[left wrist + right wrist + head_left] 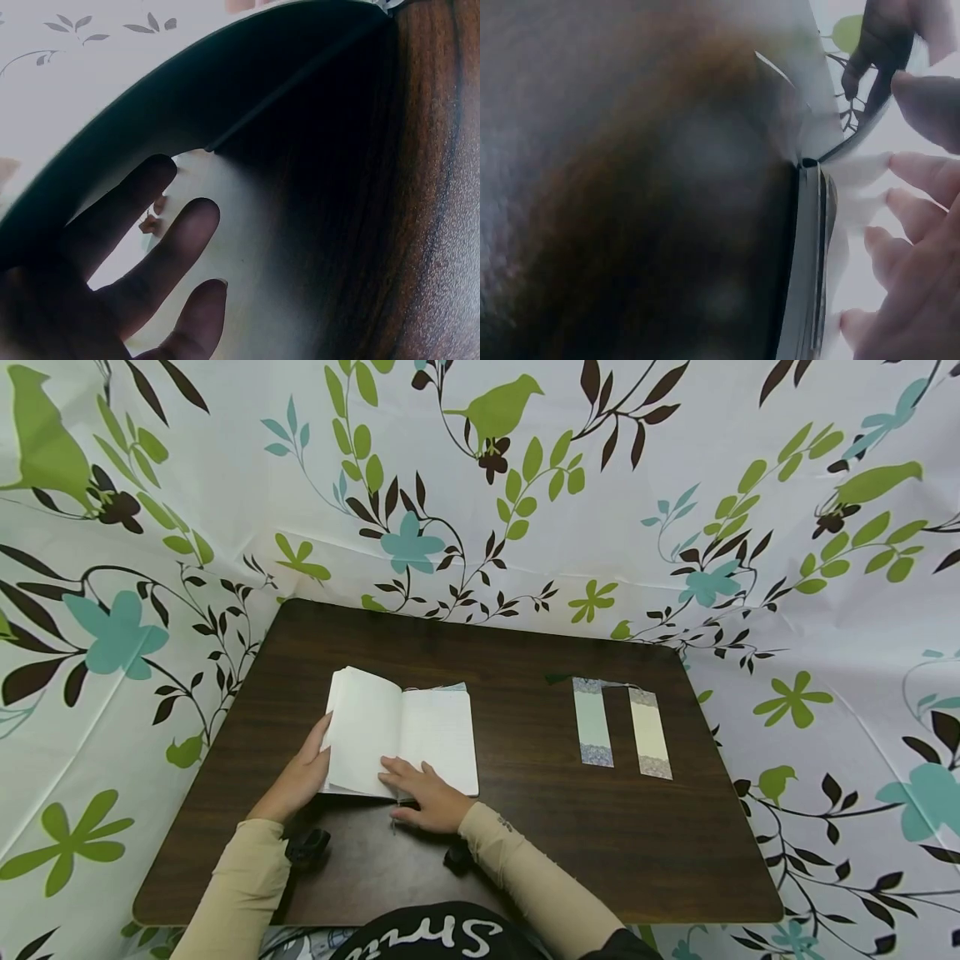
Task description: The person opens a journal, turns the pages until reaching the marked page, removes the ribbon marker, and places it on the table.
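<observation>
An open notebook (pixel 438 735) with blank-looking pages lies on the dark wooden table. My left hand (pixel 300 777) holds its left side by the outer edge. In the left wrist view, three fingers (pixel 187 232) reach beneath the raised cover (pixel 150 112), which bows above the tabletop. My right hand (pixel 429 797) rests on the lower part of the pages by the centre fold, fingers spread. The right wrist view shows those fingertips (pixel 900 202) touching the page near the spine. A thin ribbon (pixel 393 827) hangs below the fold.
Two bookmarks, one pale green (pixel 593 722) and one cream (pixel 650 735), lie apart on the right of the table (pixel 525 843). Bluish paper (pixel 453 687) peeks out behind the notebook's top edge. A patterned cloth (pixel 480 568) surrounds the table's back and sides.
</observation>
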`<state>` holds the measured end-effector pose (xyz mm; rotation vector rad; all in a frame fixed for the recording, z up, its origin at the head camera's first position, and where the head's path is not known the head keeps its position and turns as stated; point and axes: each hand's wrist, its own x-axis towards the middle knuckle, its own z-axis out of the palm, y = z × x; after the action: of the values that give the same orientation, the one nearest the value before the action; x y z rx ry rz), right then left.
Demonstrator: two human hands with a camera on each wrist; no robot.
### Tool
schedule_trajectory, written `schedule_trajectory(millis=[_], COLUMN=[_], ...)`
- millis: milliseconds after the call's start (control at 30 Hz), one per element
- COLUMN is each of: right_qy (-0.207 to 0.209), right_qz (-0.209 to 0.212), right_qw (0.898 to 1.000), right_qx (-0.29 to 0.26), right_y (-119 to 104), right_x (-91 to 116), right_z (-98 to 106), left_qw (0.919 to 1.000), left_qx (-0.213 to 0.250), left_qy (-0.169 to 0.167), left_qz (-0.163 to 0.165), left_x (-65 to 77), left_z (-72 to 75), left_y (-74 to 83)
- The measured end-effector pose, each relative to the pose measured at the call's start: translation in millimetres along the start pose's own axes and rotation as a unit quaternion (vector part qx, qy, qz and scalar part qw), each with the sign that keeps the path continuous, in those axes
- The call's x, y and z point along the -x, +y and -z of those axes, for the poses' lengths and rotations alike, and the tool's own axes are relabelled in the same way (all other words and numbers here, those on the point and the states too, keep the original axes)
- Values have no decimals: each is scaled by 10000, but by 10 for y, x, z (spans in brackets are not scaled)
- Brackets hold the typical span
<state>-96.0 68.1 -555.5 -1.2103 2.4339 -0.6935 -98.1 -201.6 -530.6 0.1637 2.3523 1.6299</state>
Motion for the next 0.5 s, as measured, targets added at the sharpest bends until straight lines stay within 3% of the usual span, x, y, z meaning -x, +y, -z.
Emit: schedule_trajectory(millis=[500], right_qy=[249], right_qz=[-111], right_qw=[9989], right_qx=[394], right_y=[-31], right_x=[-24], right_z=[-17], left_qw=[9990], left_qx=[-362], left_qy=[14], left_qz=[256], left_x=[3], left_z=[-12], left_y=[26])
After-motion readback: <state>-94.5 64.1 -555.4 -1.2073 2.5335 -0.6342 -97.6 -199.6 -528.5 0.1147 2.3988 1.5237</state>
